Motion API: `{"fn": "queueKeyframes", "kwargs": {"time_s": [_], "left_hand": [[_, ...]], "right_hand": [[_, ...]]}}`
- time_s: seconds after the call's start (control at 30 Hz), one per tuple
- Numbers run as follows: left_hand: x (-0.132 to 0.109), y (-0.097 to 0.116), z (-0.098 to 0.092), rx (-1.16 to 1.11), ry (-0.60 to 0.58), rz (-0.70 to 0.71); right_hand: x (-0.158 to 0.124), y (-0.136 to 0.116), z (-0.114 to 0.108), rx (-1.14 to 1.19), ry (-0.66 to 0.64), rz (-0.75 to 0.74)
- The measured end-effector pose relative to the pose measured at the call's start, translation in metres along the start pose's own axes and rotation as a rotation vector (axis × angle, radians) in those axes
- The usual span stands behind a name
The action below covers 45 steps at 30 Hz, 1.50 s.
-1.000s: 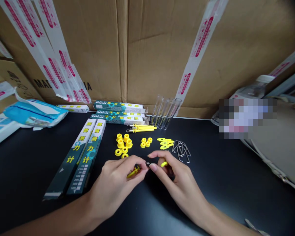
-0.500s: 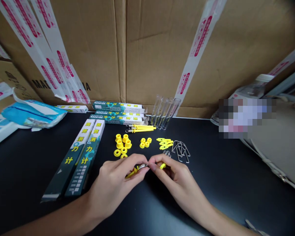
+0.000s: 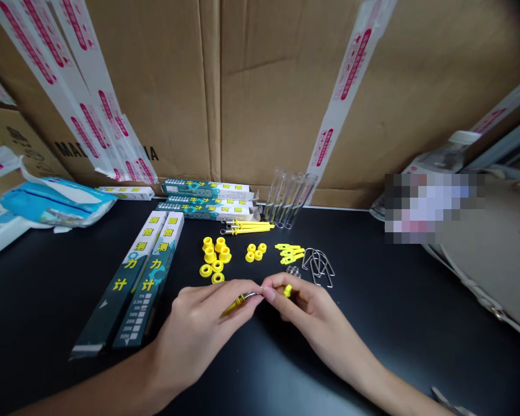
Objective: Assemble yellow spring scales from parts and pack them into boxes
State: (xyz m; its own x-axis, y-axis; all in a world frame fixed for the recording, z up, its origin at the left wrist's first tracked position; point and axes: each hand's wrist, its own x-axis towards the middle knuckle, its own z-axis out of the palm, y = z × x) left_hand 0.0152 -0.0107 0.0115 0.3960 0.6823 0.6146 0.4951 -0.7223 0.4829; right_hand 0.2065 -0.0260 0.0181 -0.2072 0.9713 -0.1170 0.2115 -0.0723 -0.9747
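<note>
My left hand [image 3: 203, 329] pinches a thin yellow rod [image 3: 236, 302] with a metal spring end, low over the black table [image 3: 394, 323]. My right hand [image 3: 305, 315] meets it fingertip to fingertip and holds a small yellow piece [image 3: 288, 290]. Just beyond the hands lie yellow caps [image 3: 213, 257], smaller yellow beads [image 3: 255, 252], flat yellow tabs [image 3: 291, 252], metal wire hooks [image 3: 318, 264] and two more yellow rods [image 3: 248, 227]. Clear tubes [image 3: 290, 198] lean against the cardboard.
Two long dark-green boxes [image 3: 132, 277] lie left of my hands, with more boxes [image 3: 205, 197] stacked at the back. Taped cardboard cartons [image 3: 251, 86] wall the table's far side. A blue-and-white packet [image 3: 54, 199] sits far left; a grey bag [image 3: 481, 260] at right.
The hands have drawn together until the fingertips touch at the rod's metal end. The small yellow piece in my right hand has turned slightly. The view drifted a little.
</note>
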Motion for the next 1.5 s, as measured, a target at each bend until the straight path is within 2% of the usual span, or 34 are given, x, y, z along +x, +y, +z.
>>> {"fn": "queueKeyframes", "kwargs": {"time_s": [0.2, 0.47, 0.77, 1.03, 1.23, 1.5], "left_hand": [[-0.001, -0.003, 0.0, 0.038, -0.002, 0.032], [0.001, -0.007, 0.001, 0.055, -0.01, 0.025], [0.001, -0.01, 0.002, -0.083, -0.068, -0.215], [0.001, -0.012, 0.004, -0.094, -0.056, -0.214], [0.004, -0.01, 0.004, -0.117, -0.067, -0.208], [0.001, -0.012, 0.007, -0.159, -0.081, -0.237]], "right_hand": [[0.001, 0.001, 0.0, 0.014, 0.0, 0.011], [-0.002, 0.001, 0.001, -0.079, 0.01, 0.055], [-0.007, 0.012, 0.001, -0.087, 0.11, -0.072], [-0.008, 0.015, 0.004, -0.156, 0.042, -0.17], [-0.008, 0.012, 0.005, -0.282, 0.038, -0.149], [-0.008, 0.011, 0.005, -0.286, 0.044, -0.115]]}}
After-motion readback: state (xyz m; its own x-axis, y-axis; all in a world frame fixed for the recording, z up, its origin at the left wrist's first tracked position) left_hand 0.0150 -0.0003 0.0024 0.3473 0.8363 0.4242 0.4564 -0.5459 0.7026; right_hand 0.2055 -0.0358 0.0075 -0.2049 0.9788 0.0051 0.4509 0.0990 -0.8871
